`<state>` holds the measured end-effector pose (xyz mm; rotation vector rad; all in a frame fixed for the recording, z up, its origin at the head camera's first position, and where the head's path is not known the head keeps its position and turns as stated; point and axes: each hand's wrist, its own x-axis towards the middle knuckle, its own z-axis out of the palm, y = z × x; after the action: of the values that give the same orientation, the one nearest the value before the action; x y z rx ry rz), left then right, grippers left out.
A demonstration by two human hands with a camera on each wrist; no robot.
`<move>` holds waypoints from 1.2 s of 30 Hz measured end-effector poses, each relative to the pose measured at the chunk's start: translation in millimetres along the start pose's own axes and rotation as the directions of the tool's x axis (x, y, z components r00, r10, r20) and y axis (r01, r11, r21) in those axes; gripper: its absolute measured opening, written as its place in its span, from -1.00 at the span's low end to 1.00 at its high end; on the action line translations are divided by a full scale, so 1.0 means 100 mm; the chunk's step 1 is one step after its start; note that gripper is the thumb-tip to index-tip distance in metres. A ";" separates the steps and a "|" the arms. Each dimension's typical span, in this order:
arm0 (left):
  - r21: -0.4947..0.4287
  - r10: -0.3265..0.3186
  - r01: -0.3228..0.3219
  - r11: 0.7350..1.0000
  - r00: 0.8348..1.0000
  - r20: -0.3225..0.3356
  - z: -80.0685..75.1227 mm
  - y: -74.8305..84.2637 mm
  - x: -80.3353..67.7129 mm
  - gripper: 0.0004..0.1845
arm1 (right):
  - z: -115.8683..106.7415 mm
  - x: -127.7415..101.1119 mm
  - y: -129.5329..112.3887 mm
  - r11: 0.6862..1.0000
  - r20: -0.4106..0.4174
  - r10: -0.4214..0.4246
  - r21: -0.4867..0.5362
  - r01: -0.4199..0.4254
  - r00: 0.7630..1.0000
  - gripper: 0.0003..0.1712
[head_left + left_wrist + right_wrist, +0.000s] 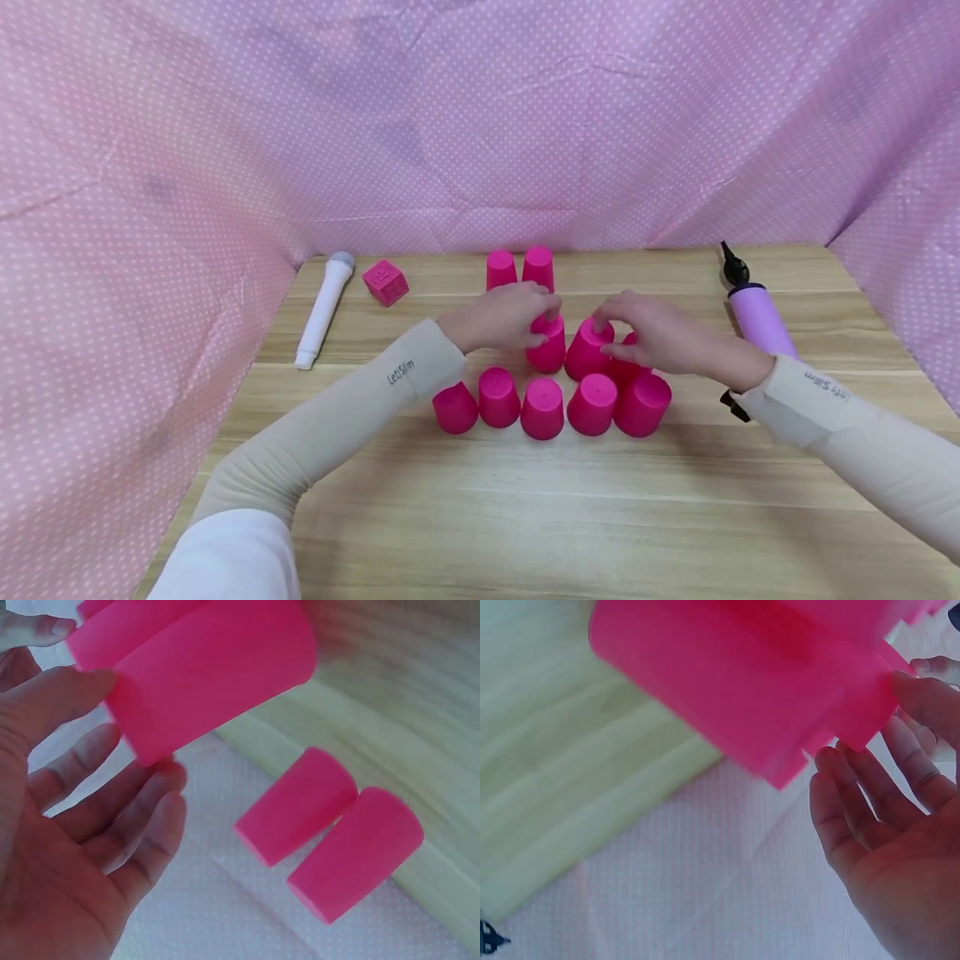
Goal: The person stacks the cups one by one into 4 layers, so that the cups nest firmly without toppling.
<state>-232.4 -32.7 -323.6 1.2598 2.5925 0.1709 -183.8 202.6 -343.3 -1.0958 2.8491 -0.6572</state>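
Pink cups stand upside down on the table. In the head view, my left hand [498,319] pinches the top of a middle-row cup [549,352] between thumb and fingers. Just right of it, my right hand [663,337] has its thumb and fingers about the top of a neighbouring cup [587,354]. Another cup [626,367] is partly hidden beneath the right hand. Nearer to me runs a front row of several cups [542,412]. The left wrist view shows the thumb on the held cup [217,675]; the right wrist view shows fingertips against a cup [866,705].
Two more pink cups [537,267] stand side by side at the back. A white microphone [322,312] and a pink cube [386,283] lie at the left. To the right is a purple hand pump [761,321]. Pink dotted cloth [480,125] surrounds the wooden table [480,517].
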 end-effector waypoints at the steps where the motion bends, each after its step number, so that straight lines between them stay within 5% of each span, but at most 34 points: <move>1: 0.013 0.001 0.000 1.000 1.000 -0.026 -0.02 -0.01 0.02 -0.53 | -0.04 0.01 0.01 1.000 -0.018 -0.004 -0.003 0.004 1.000 -0.65; 8: 0.067 0.014 -0.001 0.998 0.982 -0.187 -0.13 -0.13 0.31 -0.58 | -0.29 0.07 0.16 0.997 -0.154 0.060 -0.032 -0.066 0.986 -0.70; 16: 0.024 -0.060 0.067 0.997 0.969 -0.239 -0.13 -0.26 0.74 -0.66 | -0.42 0.19 0.44 0.978 -0.235 0.184 -0.056 -0.202 0.954 -0.75; 26: 0.018 -0.177 0.186 0.982 0.959 -0.222 0.07 -0.33 1.06 -0.64 | -0.41 0.33 0.73 0.934 -0.140 0.348 -0.036 -0.356 0.927 -0.75; 36: 0.071 -0.244 0.265 0.962 0.945 -0.219 0.11 -0.32 1.22 -0.68 | -0.30 0.48 0.98 0.917 -0.052 0.397 0.069 -0.394 0.916 -0.76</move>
<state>-325.8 43.5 -362.2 0.9667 2.9491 0.1310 -287.3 247.6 -348.0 -0.4673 2.9492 -0.7429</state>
